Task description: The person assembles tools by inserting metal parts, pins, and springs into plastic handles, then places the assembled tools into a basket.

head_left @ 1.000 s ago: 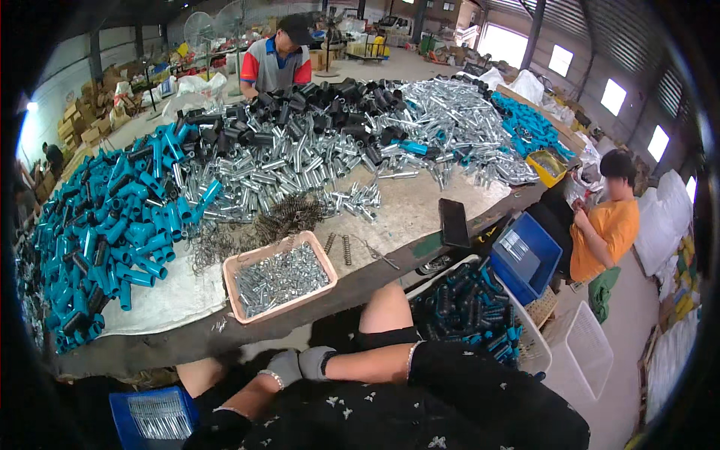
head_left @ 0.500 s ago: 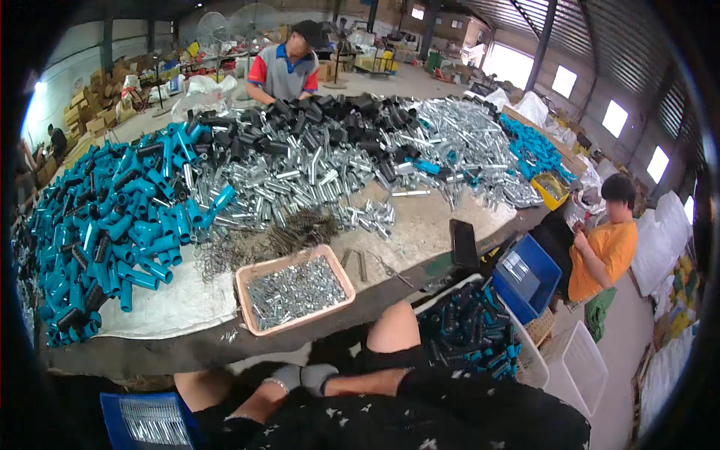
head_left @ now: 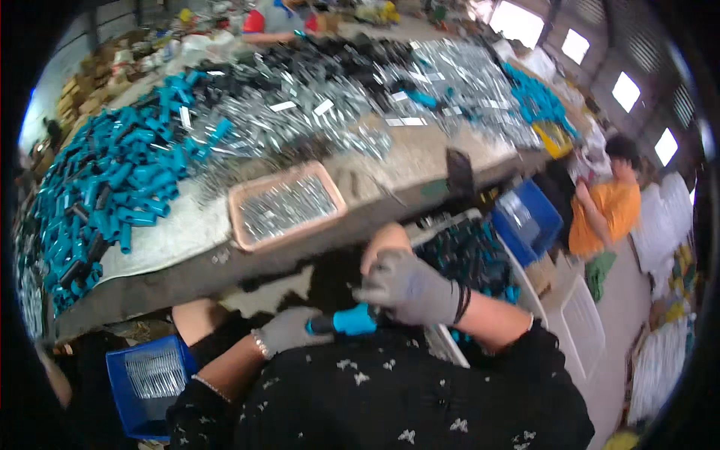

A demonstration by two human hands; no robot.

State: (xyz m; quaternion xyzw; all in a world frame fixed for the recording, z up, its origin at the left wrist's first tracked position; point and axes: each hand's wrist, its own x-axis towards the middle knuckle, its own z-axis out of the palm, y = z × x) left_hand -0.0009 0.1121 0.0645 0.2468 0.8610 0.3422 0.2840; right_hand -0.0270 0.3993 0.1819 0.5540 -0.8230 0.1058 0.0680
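Note:
Both of my hands wear grey gloves and are close together over my lap. My left hand (head_left: 289,331) is closed around the black end of a blue-and-black tubular handle (head_left: 355,320). The handle lies roughly level, pointing toward my right hand. Just above its other end, my right hand (head_left: 411,286) has its fingers bent together. Motion blur hides what, if anything, those fingers pinch. A pink tray (head_left: 238,225) of small metal parts stands on the table's near edge, beyond my hands.
Blue sleeves (head_left: 139,176) heap up at the table's left, metal tubes (head_left: 300,120) across its middle. A blue bin (head_left: 124,405) sits low left. To my right are a crate of blue-and-black handles (head_left: 465,251), another blue bin (head_left: 551,217) and a seated person in orange (head_left: 604,214).
My two gloved hands have come into view, the left one with the handle. The view has tipped downward, so the table sits higher and the far person's head is cut off.

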